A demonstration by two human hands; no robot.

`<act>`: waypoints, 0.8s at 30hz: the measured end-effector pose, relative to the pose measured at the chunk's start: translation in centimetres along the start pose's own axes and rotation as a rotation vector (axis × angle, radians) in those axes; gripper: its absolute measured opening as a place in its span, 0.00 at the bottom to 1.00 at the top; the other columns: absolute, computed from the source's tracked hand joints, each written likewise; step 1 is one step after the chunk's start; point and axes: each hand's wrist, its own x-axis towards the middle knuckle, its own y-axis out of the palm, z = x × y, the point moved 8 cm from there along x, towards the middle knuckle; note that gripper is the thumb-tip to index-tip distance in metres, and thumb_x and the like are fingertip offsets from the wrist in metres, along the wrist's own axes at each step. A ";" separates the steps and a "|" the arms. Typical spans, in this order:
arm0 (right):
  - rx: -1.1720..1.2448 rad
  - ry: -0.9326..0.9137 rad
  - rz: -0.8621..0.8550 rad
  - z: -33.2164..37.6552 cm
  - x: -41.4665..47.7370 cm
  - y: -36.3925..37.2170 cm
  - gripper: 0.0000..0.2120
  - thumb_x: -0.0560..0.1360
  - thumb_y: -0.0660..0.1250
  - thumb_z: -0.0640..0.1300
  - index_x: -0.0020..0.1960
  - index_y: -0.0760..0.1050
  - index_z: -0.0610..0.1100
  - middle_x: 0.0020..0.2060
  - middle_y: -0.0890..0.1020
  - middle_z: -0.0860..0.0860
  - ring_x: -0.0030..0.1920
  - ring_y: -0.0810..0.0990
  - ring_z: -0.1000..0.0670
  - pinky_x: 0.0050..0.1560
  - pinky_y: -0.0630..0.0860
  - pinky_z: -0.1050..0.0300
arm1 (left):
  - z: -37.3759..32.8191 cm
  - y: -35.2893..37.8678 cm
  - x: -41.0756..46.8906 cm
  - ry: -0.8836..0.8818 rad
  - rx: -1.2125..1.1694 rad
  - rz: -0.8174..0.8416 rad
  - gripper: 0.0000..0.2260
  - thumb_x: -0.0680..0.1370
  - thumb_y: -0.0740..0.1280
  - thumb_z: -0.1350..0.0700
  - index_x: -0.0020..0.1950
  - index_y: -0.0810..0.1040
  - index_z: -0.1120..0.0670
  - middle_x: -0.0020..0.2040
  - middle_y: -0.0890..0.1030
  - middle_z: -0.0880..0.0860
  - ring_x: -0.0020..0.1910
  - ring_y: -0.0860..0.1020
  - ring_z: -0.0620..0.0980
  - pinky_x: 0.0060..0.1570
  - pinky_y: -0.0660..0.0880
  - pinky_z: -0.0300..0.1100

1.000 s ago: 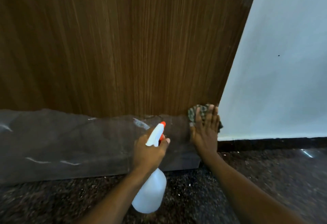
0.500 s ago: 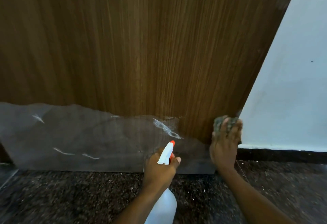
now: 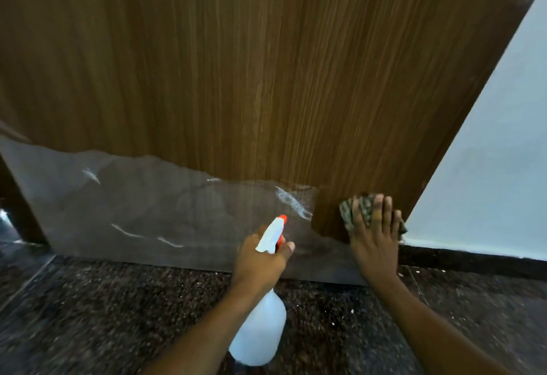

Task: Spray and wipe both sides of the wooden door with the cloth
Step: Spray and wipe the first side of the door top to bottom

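On my feed the pale wall fills the right side, a cool bluish white, evenly lit, no hard shadow on it. Along the foot of that wall I'm seeing a dark skirting strip running off to the right edge. Below the wall the floor spreads across the bottom, dark speckled stone. A few white flecks lie on it just under the skirting. Far to the left of the wall a thin joint line cuts diagonally through the stone, and above it stands a dark upright post with a small bright glint beside it.
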 end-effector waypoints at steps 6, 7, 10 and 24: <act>0.013 -0.462 -0.024 13.6 4.2 1.5 0.36 0.77 0.62 0.46 0.82 0.51 0.51 0.81 0.45 0.46 0.81 0.44 0.40 0.78 0.40 0.39 | -0.9 -5.4 1.6 0.066 0.036 -0.170 0.04 0.70 0.74 0.53 0.41 0.80 0.52 0.32 0.80 0.50 0.36 0.82 0.52 0.42 0.77 0.43; -0.026 -0.556 0.002 14.1 2.9 2.3 0.36 0.76 0.61 0.45 0.82 0.51 0.50 0.81 0.46 0.46 0.81 0.45 0.41 0.79 0.40 0.40 | -1.1 -6.3 1.6 0.071 0.045 -0.181 0.05 0.70 0.74 0.53 0.43 0.81 0.51 0.33 0.80 0.49 0.37 0.82 0.52 0.43 0.78 0.45; -0.176 -0.749 0.075 12.2 -0.3 3.6 0.41 0.75 0.61 0.44 0.82 0.45 0.50 0.82 0.45 0.47 0.81 0.44 0.42 0.79 0.39 0.40 | -1.1 -8.9 1.4 0.024 0.026 -0.207 0.06 0.70 0.74 0.51 0.39 0.80 0.52 0.35 0.81 0.52 0.38 0.81 0.53 0.45 0.80 0.49; -0.076 -0.643 0.059 23.1 5.8 2.1 0.35 0.77 0.55 0.45 0.82 0.48 0.48 0.81 0.43 0.45 0.81 0.43 0.41 0.78 0.41 0.38 | 0.0 -17.0 1.4 0.038 0.038 -0.248 0.06 0.71 0.73 0.51 0.43 0.80 0.52 0.37 0.82 0.53 0.39 0.81 0.54 0.45 0.78 0.46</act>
